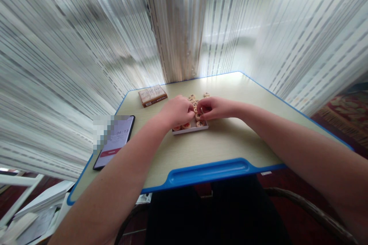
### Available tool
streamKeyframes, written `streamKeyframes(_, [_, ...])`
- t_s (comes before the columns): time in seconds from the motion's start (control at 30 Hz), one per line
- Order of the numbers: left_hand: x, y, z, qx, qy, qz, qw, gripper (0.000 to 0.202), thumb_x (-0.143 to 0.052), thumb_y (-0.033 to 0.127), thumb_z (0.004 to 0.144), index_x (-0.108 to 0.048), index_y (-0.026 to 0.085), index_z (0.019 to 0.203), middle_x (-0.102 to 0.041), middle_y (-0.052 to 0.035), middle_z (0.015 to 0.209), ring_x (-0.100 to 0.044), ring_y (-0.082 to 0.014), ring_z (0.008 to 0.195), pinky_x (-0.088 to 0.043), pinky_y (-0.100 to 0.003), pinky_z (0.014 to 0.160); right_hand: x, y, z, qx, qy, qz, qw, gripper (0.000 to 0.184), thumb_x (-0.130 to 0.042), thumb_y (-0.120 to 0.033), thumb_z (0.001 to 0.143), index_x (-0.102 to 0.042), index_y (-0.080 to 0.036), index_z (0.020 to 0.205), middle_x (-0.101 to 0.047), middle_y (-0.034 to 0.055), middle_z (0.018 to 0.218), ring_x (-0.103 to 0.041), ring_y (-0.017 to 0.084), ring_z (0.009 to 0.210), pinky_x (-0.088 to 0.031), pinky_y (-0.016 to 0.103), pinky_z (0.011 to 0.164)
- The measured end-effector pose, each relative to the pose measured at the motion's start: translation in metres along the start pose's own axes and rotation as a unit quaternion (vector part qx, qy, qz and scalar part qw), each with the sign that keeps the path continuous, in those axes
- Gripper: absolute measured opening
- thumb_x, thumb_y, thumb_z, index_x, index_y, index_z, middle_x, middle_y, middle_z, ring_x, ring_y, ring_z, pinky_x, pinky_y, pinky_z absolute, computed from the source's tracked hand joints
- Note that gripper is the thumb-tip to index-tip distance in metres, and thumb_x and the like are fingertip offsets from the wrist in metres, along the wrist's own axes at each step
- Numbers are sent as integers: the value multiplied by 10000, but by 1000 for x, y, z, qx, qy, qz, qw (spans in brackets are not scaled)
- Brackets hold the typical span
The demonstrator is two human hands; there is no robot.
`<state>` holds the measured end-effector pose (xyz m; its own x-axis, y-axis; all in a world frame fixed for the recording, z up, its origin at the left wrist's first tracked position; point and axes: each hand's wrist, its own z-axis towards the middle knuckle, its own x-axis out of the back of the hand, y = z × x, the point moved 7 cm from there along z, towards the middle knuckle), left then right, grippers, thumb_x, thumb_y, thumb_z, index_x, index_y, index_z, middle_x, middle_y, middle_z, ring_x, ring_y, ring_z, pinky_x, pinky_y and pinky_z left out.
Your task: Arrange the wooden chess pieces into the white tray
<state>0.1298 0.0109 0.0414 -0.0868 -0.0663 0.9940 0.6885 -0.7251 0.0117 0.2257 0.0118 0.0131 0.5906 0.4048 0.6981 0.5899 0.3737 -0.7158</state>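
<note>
My left hand (176, 111) and my right hand (214, 108) meet over a small white tray (189, 131) on the pale desk. Round wooden game pieces (186, 125) with red marks lie in the tray, partly hidden under my fingers. Both hands have their fingers curled and pinched together at the pieces between them; what each one grips is too small to make out. Several more loose pieces (206, 94) lie on the desk just behind my hands.
A brown box lid (152, 95) lies at the desk's back left. A phone (115, 141) showing a timer rests at the left edge. The desk (230, 145) has a blue rim with a groove along the front. Striped curtains hang behind.
</note>
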Motion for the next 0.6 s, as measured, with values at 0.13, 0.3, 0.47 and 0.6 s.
streamKeyframes(0.13, [-2, 3, 0, -13, -13, -22, 1000, 318, -462, 260, 738, -756, 189, 837, -683, -65, 791, -577, -179, 772, -424, -272, 717, 2, -4, -1, -7, 5, 17, 1000, 169, -613, -291, 645, -600, -158, 748, -503, -31, 625, -434, 107, 597, -305, 241, 543])
streamKeyframes(0.3, [5, 3, -1, -12, 9, -39, 999, 309, -468, 259, 734, -755, 186, 821, -681, -61, 775, -582, -176, 751, -431, -276, 723, 9, -5, -2, -19, 33, 17, 999, 121, -573, -260, 637, -597, -154, 690, -515, -19, 629, -430, 112, 608, -314, 249, 564])
streamKeyframes(0.47, [13, -18, -1, 54, 53, -30, 997, 320, -455, 259, 741, -750, 172, 829, -680, -61, 810, -581, -184, 799, -450, -289, 776, 13, 1, -2, -37, 65, 6, 997, 108, -543, -228, 629, -595, -161, 696, -530, -13, 638, -439, 120, 622, -327, 254, 582])
streamKeyframes(0.6, [8, -32, 0, 69, 61, -37, 995, 354, -447, 169, 713, -755, 197, 884, -685, -44, 958, -563, -200, 928, -446, -307, 875, 13, 4, -1, -45, 71, 5, 996, 94, -550, -231, 633, -587, -166, 688, -536, -10, 641, -440, 121, 626, -333, 251, 584])
